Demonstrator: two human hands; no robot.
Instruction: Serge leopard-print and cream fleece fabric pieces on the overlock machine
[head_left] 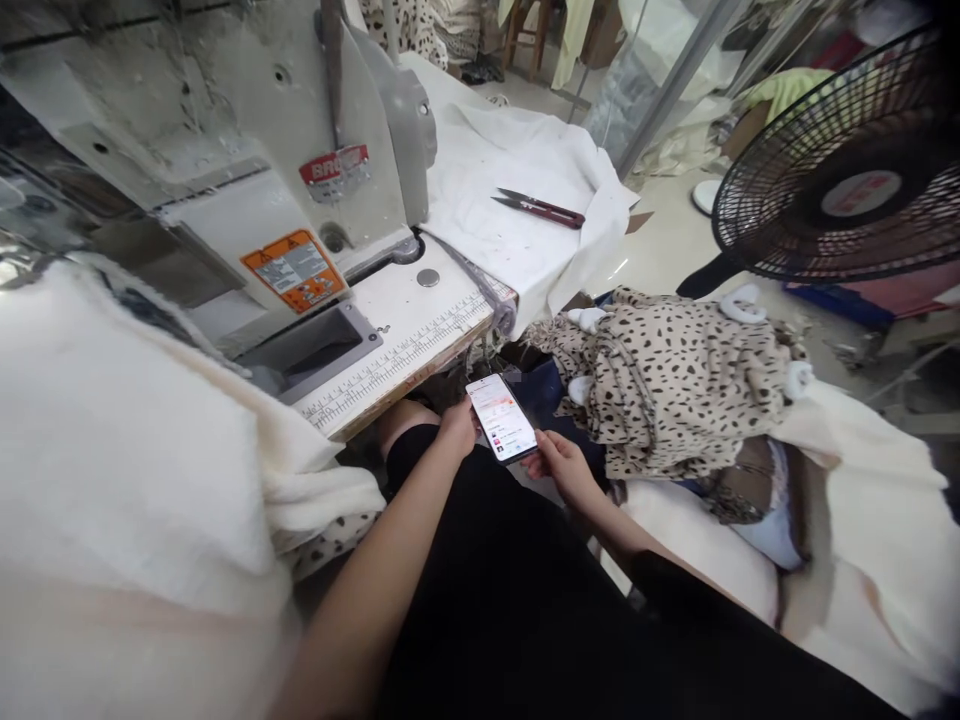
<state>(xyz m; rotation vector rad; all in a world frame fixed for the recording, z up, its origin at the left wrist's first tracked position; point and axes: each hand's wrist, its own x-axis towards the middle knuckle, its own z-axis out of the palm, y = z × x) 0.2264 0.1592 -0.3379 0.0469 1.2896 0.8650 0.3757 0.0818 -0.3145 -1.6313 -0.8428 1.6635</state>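
Note:
A smartphone (501, 420) with a lit screen is held over my lap, just below the front edge of the sewing machine table (420, 340). My left hand (458, 428) grips its left edge, the fingers partly hidden behind it. At its lower right corner, my right hand (559, 462) pinches the phone between thumb and fingers. The text on the screen is too small to read.
The sewing machine (285, 180) stands ahead on the left. Thread snips (540, 206) lie on white cloth (510, 150). Cream fleece (135, 450) hangs at the left; spotted fabric (675, 380) is piled at the right, below a black fan (840, 170).

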